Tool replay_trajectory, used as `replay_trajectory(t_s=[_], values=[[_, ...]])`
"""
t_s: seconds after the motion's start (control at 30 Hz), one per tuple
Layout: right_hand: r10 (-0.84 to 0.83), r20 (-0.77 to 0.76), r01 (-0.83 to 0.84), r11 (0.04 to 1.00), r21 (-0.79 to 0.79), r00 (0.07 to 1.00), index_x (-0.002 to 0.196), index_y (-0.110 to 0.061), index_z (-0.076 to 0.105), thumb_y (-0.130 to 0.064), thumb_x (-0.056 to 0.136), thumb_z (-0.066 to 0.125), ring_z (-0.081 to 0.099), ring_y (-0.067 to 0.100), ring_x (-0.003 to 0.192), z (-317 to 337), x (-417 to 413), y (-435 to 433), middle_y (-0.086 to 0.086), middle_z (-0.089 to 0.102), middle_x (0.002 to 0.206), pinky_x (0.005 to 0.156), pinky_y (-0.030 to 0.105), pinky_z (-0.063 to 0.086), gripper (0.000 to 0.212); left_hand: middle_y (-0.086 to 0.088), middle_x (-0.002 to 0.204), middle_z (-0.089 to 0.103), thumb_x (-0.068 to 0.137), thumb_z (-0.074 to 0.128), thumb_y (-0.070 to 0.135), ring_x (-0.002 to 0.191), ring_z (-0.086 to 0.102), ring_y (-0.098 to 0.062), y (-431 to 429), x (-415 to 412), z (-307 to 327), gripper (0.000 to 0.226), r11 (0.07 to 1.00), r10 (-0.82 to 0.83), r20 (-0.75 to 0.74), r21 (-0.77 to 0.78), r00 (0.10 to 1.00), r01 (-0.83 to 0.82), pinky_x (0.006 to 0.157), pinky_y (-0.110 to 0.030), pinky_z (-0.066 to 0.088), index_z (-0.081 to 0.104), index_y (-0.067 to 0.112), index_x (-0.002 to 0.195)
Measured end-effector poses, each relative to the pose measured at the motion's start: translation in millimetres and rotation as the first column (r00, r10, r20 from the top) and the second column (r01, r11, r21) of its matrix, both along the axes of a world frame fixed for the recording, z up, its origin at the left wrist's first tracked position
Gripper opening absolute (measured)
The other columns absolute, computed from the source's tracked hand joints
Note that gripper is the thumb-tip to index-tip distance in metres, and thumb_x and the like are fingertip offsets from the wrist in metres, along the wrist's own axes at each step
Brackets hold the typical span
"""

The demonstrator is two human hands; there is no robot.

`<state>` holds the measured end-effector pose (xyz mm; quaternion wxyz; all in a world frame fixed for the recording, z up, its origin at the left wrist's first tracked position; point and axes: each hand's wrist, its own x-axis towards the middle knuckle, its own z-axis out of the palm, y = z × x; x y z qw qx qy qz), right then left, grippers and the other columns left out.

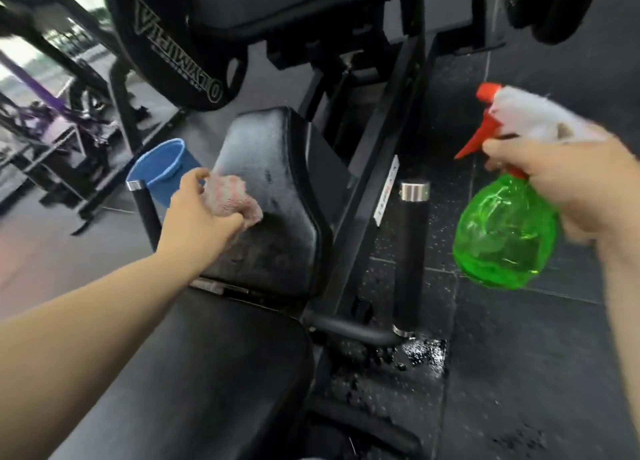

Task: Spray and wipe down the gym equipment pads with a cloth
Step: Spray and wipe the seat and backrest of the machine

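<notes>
Leftmost, a blue plastic bucket (162,168) stands on the floor (519,355) beside the left hand (201,213), which clutches a crumpled pink-and-white cloth (235,201) pressed against the black vinyl pad (280,168). Right of the pad stands a black post (412,251) with a chrome cap. Farthest right, the right hand (561,179) grips the neck of a translucent green spray bottle (505,234) with a red trigger, nozzle pointing left.

A gym, plainly: up top a black weight plate (180,54) lettered OLYMPIA, below it a black pad (277,168) on a dark metal frame (391,120), speckled rubber tiles (512,373) underfoot, and off to the left more racks (52,158) with purple straps (55,103) hanging
</notes>
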<state>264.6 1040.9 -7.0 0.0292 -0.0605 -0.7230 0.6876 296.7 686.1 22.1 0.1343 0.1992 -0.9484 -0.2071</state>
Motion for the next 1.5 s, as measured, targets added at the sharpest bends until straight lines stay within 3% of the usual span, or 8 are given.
replay_trajectory(t_s=[0.17,0.3,0.43,0.8,1.1,1.23,1.33,1.5], values=[[0.277,-0.098,-0.286,0.953,-0.102,0.956,0.094,-0.038,0.073,-0.021,0.082,0.074,0.068,0.018,0.082,81,-22,-56,-0.012,0.073,0.091,0.061,0.025,0.053,0.021,0.003,0.157,0.031,0.092,0.058,0.023,0.146,0.029,-0.021,-15,-2,-33,0.071,0.967,-0.135,0.423,-0.139,0.896,0.212,0.112,-0.023,0.018,0.024,0.019,0.155],[0.288,-0.03,-0.289,0.947,-0.14,0.957,0.1,-0.024,0.074,-0.022,0.07,0.074,0.073,0.031,0.073,83,-48,-121,0.005,0.075,0.092,0.078,0.049,0.06,0.03,-0.01,0.163,0.015,0.093,0.054,0.023,0.148,0.022,-0.025,-21,-7,-46,0.075,0.953,-0.167,0.448,-0.156,0.878,0.26,0.116,-0.028,0.019,0.014,0.016,0.157],[0.377,0.093,-0.344,0.904,-0.252,0.922,0.12,-0.034,0.068,-0.007,0.085,0.065,0.061,0.018,0.047,41,-59,-157,0.0,0.068,0.093,0.055,0.023,0.054,0.044,-0.012,0.164,0.01,0.095,0.051,0.028,0.15,0.018,-0.022,-23,-10,-42,0.078,0.928,-0.162,0.498,-0.216,0.852,0.302,0.116,-0.028,0.019,0.006,0.019,0.158],[0.333,0.342,-0.322,0.942,-0.092,0.879,0.11,-0.018,0.069,-0.011,0.089,0.062,0.06,0.016,0.053,-4,-62,-174,0.006,0.072,0.096,0.049,0.023,0.036,0.023,-0.01,0.165,0.007,0.095,0.049,0.033,0.144,0.033,-0.026,-25,-9,-44,0.078,0.908,-0.136,0.485,-0.287,0.864,0.305,0.11,-0.037,0.033,0.003,0.027,0.157],[0.353,0.101,-0.341,0.932,-0.122,0.93,0.13,-0.042,0.06,-0.021,0.09,0.062,0.062,0.011,0.056,15,-39,-153,-0.009,0.067,0.105,0.073,0.028,0.055,0.045,-0.01,0.164,0.009,0.096,0.05,0.03,0.145,0.03,-0.026,-25,-9,-39,0.076,0.925,-0.121,0.518,-0.25,0.847,0.285,0.112,-0.033,0.029,0.005,0.026,0.157],[0.127,-0.064,-0.142,0.87,-0.473,0.99,0.1,-0.026,0.068,-0.016,0.089,0.069,0.063,0.012,0.06,56,-25,-106,-0.007,0.069,0.076,0.071,0.033,0.056,0.014,0.001,0.132,0.059,0.088,0.06,0.024,0.127,0.051,-0.025,-11,-9,-20,0.045,0.971,-0.133,0.28,-0.153,0.951,0.181,0.1,-0.035,0.039,0.049,0.031,0.132],[-0.113,-0.122,-0.003,0.722,-0.692,0.986,0.086,-0.018,0.065,-0.014,0.09,0.069,0.064,0.013,0.061,74,-23,-58,-0.001,0.069,0.073,0.055,0.025,0.052,0.007,0.012,0.099,0.063,0.084,0.063,0.02,0.1,0.056,-0.02,27,-10,-10,0.036,0.982,-0.183,0.062,-0.038,0.981,0.185,0.081,-0.028,0.036,0.054,0.034,0.116],[-0.368,-0.263,0.237,0.876,-0.42,0.892,0.095,-0.023,0.063,-0.019,0.088,0.067,0.057,0.009,0.063,50,-25,17,-0.014,0.064,0.079,0.064,0.027,0.049,0.009,0.021,0.088,0.062,0.081,0.062,0.014,0.086,0.056,-0.011,94,-12,-16,0.035,0.939,-0.336,-0.043,0.067,0.941,0.338,0.076,-0.024,0.037,0.052,0.042,0.101]])
